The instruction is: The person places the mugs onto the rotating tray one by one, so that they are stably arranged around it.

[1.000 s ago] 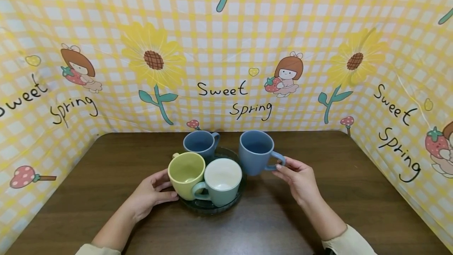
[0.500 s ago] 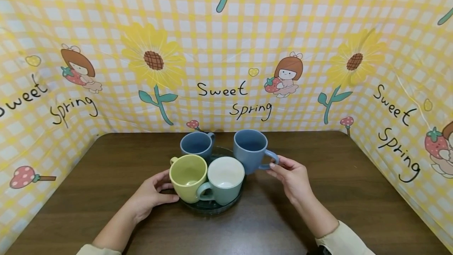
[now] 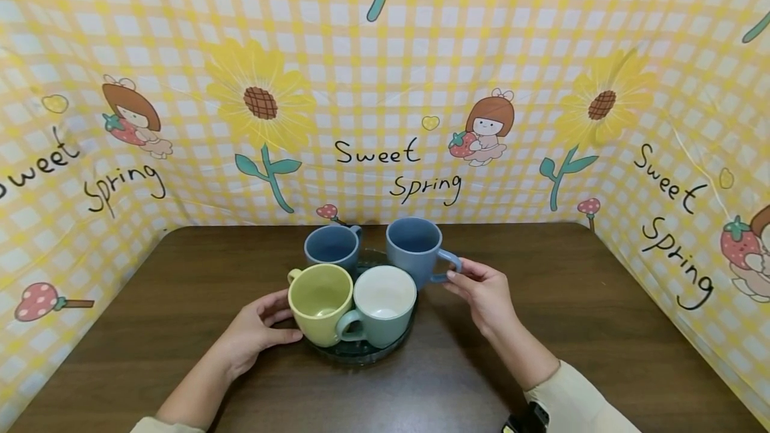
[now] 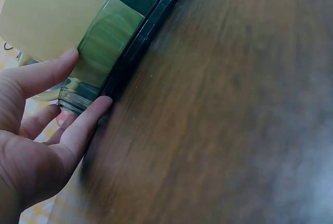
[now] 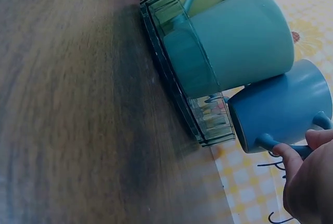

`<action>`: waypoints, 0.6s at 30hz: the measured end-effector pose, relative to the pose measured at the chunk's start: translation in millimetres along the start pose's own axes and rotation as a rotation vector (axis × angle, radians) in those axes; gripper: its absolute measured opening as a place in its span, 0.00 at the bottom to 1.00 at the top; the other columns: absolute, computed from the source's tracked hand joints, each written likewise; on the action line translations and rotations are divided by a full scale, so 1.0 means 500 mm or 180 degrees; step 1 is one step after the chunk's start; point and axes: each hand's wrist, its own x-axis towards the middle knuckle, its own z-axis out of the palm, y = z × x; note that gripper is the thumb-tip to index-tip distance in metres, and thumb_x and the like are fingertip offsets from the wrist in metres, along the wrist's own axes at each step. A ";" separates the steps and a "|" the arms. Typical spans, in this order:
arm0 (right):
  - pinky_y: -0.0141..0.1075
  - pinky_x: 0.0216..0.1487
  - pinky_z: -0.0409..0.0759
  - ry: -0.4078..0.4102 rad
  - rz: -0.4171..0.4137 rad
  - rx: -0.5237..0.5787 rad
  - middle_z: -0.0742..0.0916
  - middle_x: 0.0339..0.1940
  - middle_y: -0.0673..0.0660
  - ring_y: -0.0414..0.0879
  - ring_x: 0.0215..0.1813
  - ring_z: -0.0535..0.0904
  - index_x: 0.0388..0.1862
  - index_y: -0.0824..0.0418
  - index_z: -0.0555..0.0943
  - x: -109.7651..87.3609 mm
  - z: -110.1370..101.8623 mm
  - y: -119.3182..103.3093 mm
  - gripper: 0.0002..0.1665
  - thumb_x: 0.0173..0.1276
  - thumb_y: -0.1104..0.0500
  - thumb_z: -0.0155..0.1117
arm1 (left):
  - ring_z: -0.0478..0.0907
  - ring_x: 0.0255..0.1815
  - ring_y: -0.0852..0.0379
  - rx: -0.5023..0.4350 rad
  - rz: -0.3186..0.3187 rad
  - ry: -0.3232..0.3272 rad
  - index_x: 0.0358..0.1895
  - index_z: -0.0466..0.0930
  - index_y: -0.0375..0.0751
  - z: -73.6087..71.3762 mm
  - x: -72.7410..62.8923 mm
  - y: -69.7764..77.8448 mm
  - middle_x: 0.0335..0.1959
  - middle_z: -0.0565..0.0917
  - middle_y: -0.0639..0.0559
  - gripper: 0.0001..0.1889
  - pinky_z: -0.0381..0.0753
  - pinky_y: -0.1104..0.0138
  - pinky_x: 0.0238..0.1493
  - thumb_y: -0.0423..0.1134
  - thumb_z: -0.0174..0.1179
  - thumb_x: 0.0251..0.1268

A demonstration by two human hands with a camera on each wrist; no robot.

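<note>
My right hand (image 3: 484, 293) pinches the handle of a blue mug (image 3: 412, 256) at the back right of a round green glass tray (image 3: 361, 356). In the right wrist view, the base of this mug (image 5: 281, 109) sits above the tray's rim. A yellow-green mug (image 3: 321, 306), a teal mug with a white inside (image 3: 385, 309) and a second blue mug (image 3: 332, 246) stand in the tray. My left hand (image 3: 259, 329) rests against the tray's left side, its fairly straight fingers touching the ribbed wall (image 4: 106, 41); the far fingertips are partly hidden behind the yellow-green mug.
The tray stands on a dark brown wooden table (image 3: 601, 353). Yellow checked cloth (image 3: 385, 85) printed with flowers rises at the table's back and both sides. A dark watch (image 3: 529, 417) shows at my right cuff.
My right hand has moved left with the blue mug, from beside the tray toward its back right. The other mugs have shifted slightly. My left hand stays against the tray's side.
</note>
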 end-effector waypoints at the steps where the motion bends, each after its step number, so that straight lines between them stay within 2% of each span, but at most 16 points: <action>1: 0.41 0.38 0.87 -0.0004 0.0001 -0.0001 0.86 0.29 0.57 0.46 0.30 0.84 0.30 0.62 0.87 0.002 0.003 0.001 0.20 0.57 0.84 0.60 | 0.75 0.55 0.57 0.0001 -0.0008 0.0010 0.71 0.59 0.25 0.000 -0.001 -0.001 0.62 0.72 0.37 0.44 0.83 0.65 0.49 0.23 0.72 0.48; 5: 0.41 0.38 0.87 -0.0006 0.0031 0.0013 0.86 0.29 0.57 0.45 0.30 0.84 0.29 0.61 0.87 0.008 0.012 0.007 0.21 0.57 0.84 0.60 | 0.75 0.57 0.57 0.0010 0.0000 0.0015 0.71 0.58 0.25 0.001 -0.001 -0.003 0.66 0.69 0.35 0.45 0.82 0.66 0.49 0.23 0.72 0.48; 11: 0.38 0.37 0.87 -0.0009 0.0030 0.0006 0.85 0.28 0.56 0.44 0.29 0.83 0.27 0.59 0.87 0.016 0.024 0.016 0.21 0.57 0.84 0.60 | 0.75 0.57 0.56 0.0025 -0.0002 0.0036 0.71 0.58 0.26 0.003 0.000 -0.003 0.65 0.69 0.35 0.45 0.82 0.67 0.49 0.24 0.73 0.48; 18: 0.37 0.36 0.87 -0.0016 0.0007 -0.0050 0.85 0.28 0.57 0.44 0.30 0.83 0.31 0.66 0.86 0.026 0.036 0.029 0.16 0.56 0.84 0.61 | 0.75 0.56 0.58 0.0015 -0.0027 0.0045 0.71 0.58 0.26 0.003 -0.001 -0.004 0.66 0.68 0.35 0.45 0.82 0.66 0.49 0.23 0.72 0.48</action>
